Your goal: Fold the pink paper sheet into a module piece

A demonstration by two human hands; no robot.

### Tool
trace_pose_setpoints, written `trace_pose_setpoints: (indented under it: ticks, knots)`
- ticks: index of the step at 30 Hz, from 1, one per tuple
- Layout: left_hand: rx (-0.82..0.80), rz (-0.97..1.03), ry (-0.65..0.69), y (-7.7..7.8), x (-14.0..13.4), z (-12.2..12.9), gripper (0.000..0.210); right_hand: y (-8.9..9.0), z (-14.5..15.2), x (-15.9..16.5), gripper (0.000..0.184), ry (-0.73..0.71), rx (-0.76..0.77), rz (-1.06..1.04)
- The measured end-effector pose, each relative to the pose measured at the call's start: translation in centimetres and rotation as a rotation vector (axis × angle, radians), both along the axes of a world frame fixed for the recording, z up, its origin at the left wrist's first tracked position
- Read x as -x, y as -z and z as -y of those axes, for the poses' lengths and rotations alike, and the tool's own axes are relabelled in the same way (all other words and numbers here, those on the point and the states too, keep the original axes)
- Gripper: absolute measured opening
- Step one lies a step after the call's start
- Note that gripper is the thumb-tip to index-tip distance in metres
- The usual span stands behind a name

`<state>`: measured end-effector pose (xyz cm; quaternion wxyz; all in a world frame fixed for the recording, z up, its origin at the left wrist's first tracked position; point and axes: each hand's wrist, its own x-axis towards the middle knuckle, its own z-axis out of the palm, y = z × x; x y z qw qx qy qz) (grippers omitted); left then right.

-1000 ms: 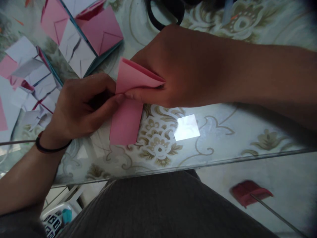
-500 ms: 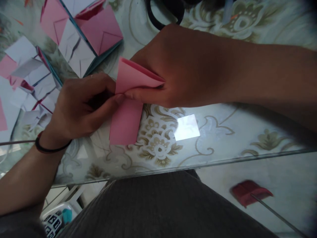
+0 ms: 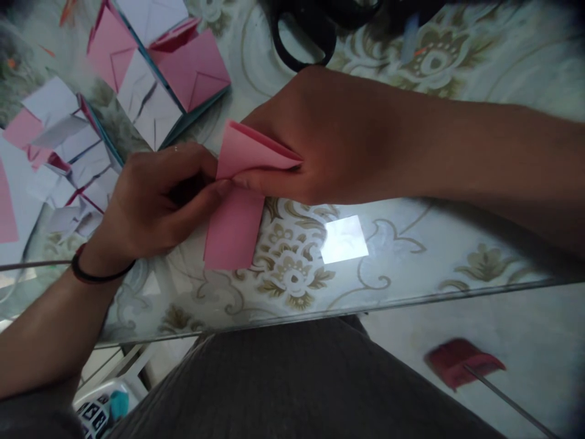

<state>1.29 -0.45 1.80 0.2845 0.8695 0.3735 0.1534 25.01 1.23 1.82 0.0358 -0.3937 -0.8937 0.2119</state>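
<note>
pinching the left edge of a folded pink paper strip [image 3: 234, 235], the left hand [image 3: 155, 204] meets the right hand [image 3: 311, 143] thumb to thumb; the right grips the strip's doubled-over upper part, over the floral tabletop [image 3: 402, 274], near a pink-and-white folded-paper model [image 3: 192, 67].

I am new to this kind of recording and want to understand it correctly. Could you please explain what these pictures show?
There is no machine here, only a person's two bare hands. All the pictures come from one camera worn on the head, looking forward and down. The left hand, with a dark band on its wrist, and the right hand pinch one folded strip of pink paper, close to each other. The table has a glossy floral surface. On it, toward the far left, lie two folded paper pieces, both partly pink and white; beyond the right hand is a black looped thing, perhaps scissors.
</note>
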Motion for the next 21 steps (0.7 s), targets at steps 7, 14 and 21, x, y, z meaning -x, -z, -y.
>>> trace_pose_setpoints:
  ticks: [7, 14, 21]
  knots:
    - [0.006, 0.039, 0.019, -0.04, -0.17, -0.04, 0.019, 0.14, -0.08, -0.29, 0.037, -0.011, 0.014, -0.047]
    - [-0.011, 0.035, 0.033, -0.03, -0.21, -0.03, 0.020, 0.00, 0.01, -0.31, 0.034, -0.011, 0.030, -0.066]
    - [-0.001, 0.048, 0.040, -0.04, -0.21, -0.07, 0.020, -0.27, 0.00, -0.12, 0.039, 0.009, 0.049, -0.008]
